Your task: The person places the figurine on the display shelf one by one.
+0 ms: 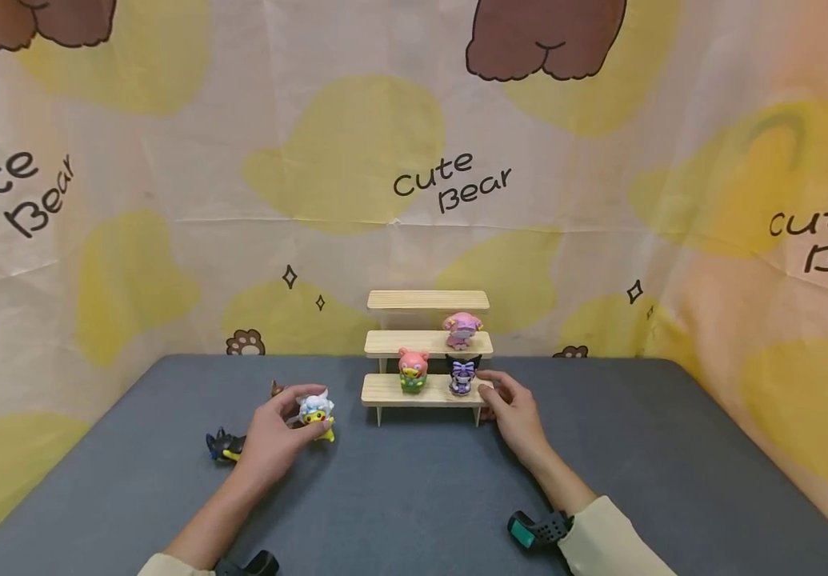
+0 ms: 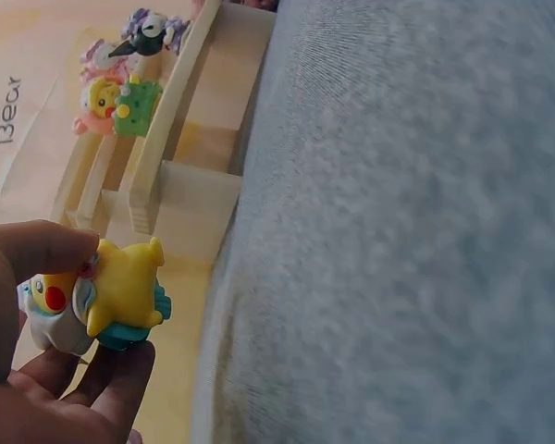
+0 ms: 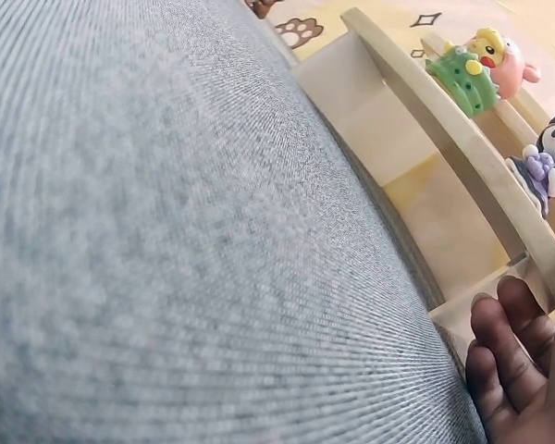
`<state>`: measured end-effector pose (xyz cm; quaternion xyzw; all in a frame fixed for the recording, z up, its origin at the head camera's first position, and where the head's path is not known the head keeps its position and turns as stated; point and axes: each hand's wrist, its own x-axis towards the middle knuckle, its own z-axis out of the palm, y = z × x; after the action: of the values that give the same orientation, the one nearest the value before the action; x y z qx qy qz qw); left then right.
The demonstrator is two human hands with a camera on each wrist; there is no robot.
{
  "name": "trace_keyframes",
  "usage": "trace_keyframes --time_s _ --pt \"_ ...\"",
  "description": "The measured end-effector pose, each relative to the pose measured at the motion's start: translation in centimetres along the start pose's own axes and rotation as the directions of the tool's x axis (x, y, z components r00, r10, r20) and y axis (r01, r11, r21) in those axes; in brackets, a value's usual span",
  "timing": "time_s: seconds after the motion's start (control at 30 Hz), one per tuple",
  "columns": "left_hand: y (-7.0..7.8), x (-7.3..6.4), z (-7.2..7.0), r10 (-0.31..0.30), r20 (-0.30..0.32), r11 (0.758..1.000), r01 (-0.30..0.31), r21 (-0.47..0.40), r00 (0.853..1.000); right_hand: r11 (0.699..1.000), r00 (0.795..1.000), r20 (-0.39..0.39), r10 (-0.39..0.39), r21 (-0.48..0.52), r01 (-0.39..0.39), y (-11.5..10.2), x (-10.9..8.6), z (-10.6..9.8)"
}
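My left hand point(image 1: 274, 428) pinches a small yellow figurine point(image 1: 316, 410) with a white-and-blue hood, above the table left of the stand. In the left wrist view the figurine point(image 2: 128, 287) lies sideways between thumb and fingers. My right hand point(image 1: 522, 420) grips the right end of the three-step wooden display stand point(image 1: 385, 390), some fingers curled below the lowest board. Close to its fingertips stands a purple-and-black figurine point(image 1: 462, 378). A pink-and-green figurine point(image 1: 413, 371) shares that board. On the middle step is a pink figurine point(image 1: 462, 330).
A black figurine point(image 1: 222, 446) with a yellow part lies left of my left forearm. Behind the left hand a small brown item point(image 1: 277, 389) shows only partly. The grey table point(image 1: 414, 488) ends at a printed curtain point(image 1: 356, 160) behind the stand.
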<state>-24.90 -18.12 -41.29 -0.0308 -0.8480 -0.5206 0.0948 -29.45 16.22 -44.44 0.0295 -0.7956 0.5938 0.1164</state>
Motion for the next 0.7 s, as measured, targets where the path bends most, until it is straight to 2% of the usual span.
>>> trace_keyframes --time_s 0.17,0.37,0.47,0.7 --pt "1.4 0.4 0.0 0.033 0.009 0.999 -0.033 0.003 0.999 1.000 1.000 -0.001 0.006 -0.001 -0.006 0.2 0.0 -0.2" --pt "3.4 1.3 -0.2 0.083 -0.032 0.994 -0.085 -0.062 0.996 1.000 1.000 -0.019 -0.002 0.004 0.002 0.2 0.0 0.0" --pt "4.3 1.9 -0.2 0.088 -0.047 0.992 -0.092 -0.084 0.995 1.000 1.000 -0.013 -0.003 0.003 0.003 0.2 0.0 0.1" --pt "5.7 3.2 0.9 0.099 -0.051 0.987 -0.105 -0.125 0.994 1.000 1.000 -0.020 0.003 0.002 -0.003 0.2 -0.1 0.0"
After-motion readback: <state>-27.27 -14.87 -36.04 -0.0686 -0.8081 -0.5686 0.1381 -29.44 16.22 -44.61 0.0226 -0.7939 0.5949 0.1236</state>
